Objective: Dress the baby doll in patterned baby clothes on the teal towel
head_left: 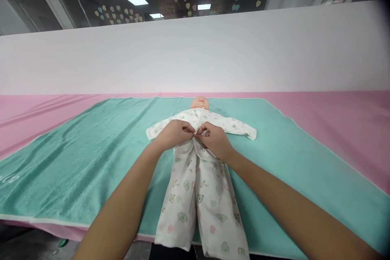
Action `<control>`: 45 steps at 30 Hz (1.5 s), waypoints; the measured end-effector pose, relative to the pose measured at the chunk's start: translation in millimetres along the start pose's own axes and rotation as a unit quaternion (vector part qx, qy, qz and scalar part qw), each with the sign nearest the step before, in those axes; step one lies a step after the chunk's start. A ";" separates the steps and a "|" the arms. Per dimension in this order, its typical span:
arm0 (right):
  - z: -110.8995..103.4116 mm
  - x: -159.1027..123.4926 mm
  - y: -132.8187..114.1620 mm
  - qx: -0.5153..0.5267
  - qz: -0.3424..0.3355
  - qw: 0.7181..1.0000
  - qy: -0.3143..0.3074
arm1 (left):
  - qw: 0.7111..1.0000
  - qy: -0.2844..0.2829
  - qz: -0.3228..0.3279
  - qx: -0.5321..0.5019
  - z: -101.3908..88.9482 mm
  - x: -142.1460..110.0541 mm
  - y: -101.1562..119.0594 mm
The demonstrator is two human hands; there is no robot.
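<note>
A baby doll [200,102] lies on its back with its head at the far end. It wears a white printed jacket [234,125] with both sleeves spread sideways, and white printed trousers [183,195] whose legs reach toward me. My left hand [176,133] pinches the jacket's front edge at the middle of the belly. From the other side, my right hand [215,138] pinches the opposite edge, its fingertips meeting those of the left. Whatever fastener may be between the fingertips is hidden. Below the hands the jacket's two front flaps part over the trousers.
Under the doll is a teal blanket [100,158], wrinkled on the left, over a pink cloth [344,130]. A white wall panel [195,55] stands behind, with dark glass and heart stickers above it. The near table edge runs below the trouser legs.
</note>
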State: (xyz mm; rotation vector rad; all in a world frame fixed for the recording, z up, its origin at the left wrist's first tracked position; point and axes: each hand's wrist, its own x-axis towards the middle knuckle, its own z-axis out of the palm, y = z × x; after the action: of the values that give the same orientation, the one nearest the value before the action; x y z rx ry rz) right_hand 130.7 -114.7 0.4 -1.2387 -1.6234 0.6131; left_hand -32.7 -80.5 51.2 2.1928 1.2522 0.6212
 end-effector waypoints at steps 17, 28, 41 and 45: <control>-8.7 1.5 -5.6 0.008 0.005 0.999 -0.038 | 0.992 -0.004 0.001 -0.125 5.4 3.1 -1.0; -11.6 8.2 2.0 0.142 0.065 0.985 -0.078 | 0.961 -0.061 0.030 -0.267 3.2 5.7 -10.3; -9.8 7.4 11.4 0.119 0.023 0.992 0.039 | 0.973 0.184 0.141 0.017 31.3 22.7 -29.4; -12.1 24.0 19.0 0.023 -0.030 0.987 0.155 | 0.965 0.206 0.161 -0.007 32.8 33.4 -35.2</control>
State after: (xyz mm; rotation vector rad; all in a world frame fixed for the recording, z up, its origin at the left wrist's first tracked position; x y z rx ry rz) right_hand 149.5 -87.7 -1.1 -1.1818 -1.3728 0.3957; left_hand -19.1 -43.5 8.0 2.3525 1.0756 1.2643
